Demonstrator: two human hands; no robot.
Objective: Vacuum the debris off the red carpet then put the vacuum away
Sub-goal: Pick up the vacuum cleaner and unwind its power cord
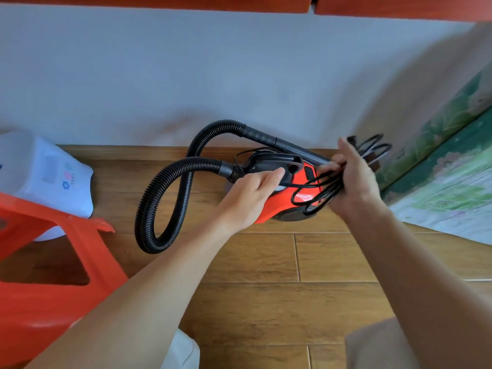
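Looks like put-away step: bundling looped black power cord point(319, 194) in right hand point(354, 177), fingers curled tight round it, w/ left hand point(255, 193) pinching a loose strand by the handle. Done at the red canister vacuum point(277, 206), parked on wood plank floor point(266, 302) by far wall w/ ribbed black hose point(151, 209) looping left. Next, prob.: draw in last strand, stow bundle on vac w/o snagging hose

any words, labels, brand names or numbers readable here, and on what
No text here is legible.
White appliance: faint small marks under its flower stickers, too blurred to read.
Red vacuum: no brand, label or number can be made out.
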